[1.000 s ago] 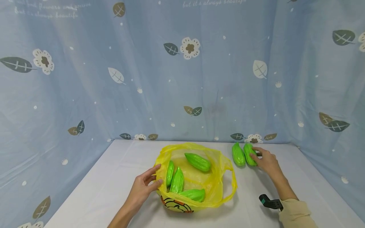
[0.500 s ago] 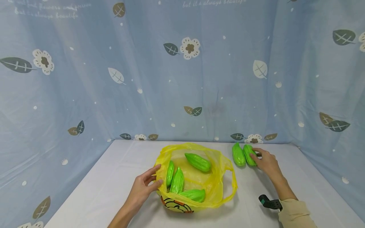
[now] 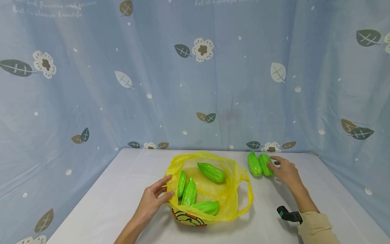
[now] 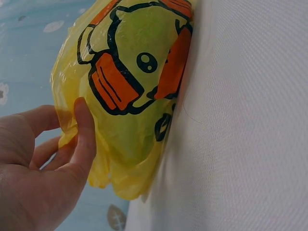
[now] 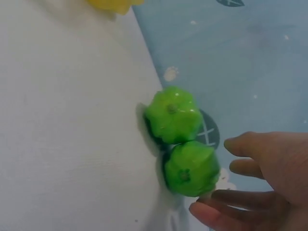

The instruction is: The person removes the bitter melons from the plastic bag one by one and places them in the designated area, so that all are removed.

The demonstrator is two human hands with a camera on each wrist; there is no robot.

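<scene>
A yellow plastic bag (image 3: 213, 218) stands with its mouth open, several green ridged gourds, such as one gourd (image 3: 211, 172), lying inside. My left hand (image 3: 151, 196) pinches the bag's left rim between thumb and fingers; in the left wrist view the thumb and fingers of the hand (image 4: 57, 159) lie on either side of the thin plastic. Two more gourds lie side by side at the back right: a left gourd (image 3: 254, 164) and a right gourd (image 3: 266, 165). Beside the right gourd is my right hand (image 3: 284, 171), its spread fingers around but not gripping it.
The white tabletop (image 3: 103, 200) ends at a blue leaf-patterned curtain (image 3: 231, 84) behind and at both sides. A loop handle (image 3: 250, 198) of the bag sticks out to the right. A black strap device (image 3: 288, 216) sits on my right wrist.
My right hand's fingers have loosened and drawn slightly off the right gourd, which now stands a little apart from them. My left hand and the bag keep their places.
</scene>
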